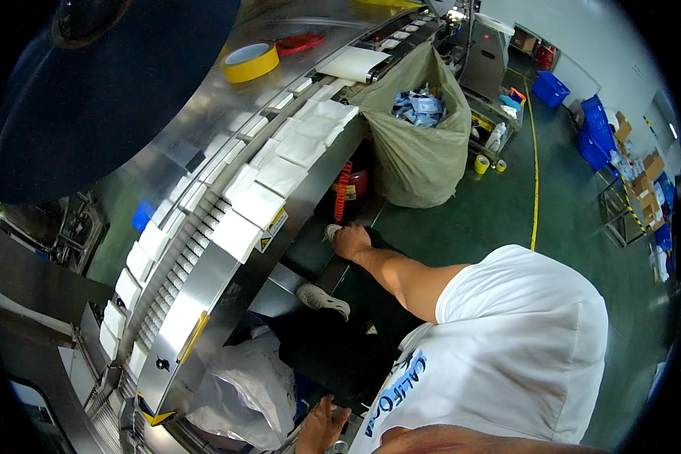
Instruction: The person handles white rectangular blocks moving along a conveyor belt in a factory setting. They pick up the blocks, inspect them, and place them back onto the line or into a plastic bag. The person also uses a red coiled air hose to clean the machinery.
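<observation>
My right hand [352, 241] rests back up at the dark trouser leg, below the conveyor's side, its fingers bent loosely down; no object shows in it. One of my light shoes [324, 300] stands on the floor further in. Low in the picture, my left hand [322, 428] has its fingers apart and holds nothing I can see; a translucent plastic bag [242, 390] lies beside it. Overlapping flat white packets [280, 175] line the curved conveyor's near metal ledge [175, 344]. More white packets [140, 261] stand along the roller track [178, 280]. Neither hand touches the packets.
A large drab-green sack [420, 163] of blue-and-white packets stands at the conveyor's far end. Yellow tape [250, 62] and red-handled scissors [299, 43] lie on the metal table. A coiled red hose [343, 193] hangs beneath the ledge. Blue crates [550, 89] stand far right.
</observation>
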Available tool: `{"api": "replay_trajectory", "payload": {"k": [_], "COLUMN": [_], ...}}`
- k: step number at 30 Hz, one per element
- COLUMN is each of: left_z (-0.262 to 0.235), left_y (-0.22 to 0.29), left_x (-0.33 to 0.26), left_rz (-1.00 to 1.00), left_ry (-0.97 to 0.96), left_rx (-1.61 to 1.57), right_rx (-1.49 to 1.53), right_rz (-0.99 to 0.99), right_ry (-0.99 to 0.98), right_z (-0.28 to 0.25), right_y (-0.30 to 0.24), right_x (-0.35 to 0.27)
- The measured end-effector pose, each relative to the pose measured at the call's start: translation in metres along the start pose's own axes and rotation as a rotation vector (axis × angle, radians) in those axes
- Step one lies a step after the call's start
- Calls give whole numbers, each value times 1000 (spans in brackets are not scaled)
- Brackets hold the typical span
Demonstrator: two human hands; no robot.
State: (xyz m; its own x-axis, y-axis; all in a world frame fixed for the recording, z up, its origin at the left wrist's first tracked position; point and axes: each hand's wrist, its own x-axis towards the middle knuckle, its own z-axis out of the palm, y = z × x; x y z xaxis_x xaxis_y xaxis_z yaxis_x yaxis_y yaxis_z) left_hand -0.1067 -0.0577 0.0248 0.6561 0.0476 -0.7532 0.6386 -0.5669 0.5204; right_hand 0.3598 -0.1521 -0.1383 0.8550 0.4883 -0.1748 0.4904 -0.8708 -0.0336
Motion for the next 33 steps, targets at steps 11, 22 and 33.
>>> {"api": "replay_trajectory", "payload": {"k": [11, 22, 33], "left_z": [1, 6, 2], "left_y": [0, 4, 9], "left_x": [-8, -12, -16], "left_rz": [-56, 100, 81], "left_ry": [-41, 159, 157], "left_rx": [-11, 227, 172], "right_rx": [-10, 61, 75], "right_rz": [-29, -9, 18], "right_ry": [-8, -91, -29], "right_z": [-19, -25, -14], "right_y": [-4, -5, -5], "right_x": [-11, -9, -3]}}
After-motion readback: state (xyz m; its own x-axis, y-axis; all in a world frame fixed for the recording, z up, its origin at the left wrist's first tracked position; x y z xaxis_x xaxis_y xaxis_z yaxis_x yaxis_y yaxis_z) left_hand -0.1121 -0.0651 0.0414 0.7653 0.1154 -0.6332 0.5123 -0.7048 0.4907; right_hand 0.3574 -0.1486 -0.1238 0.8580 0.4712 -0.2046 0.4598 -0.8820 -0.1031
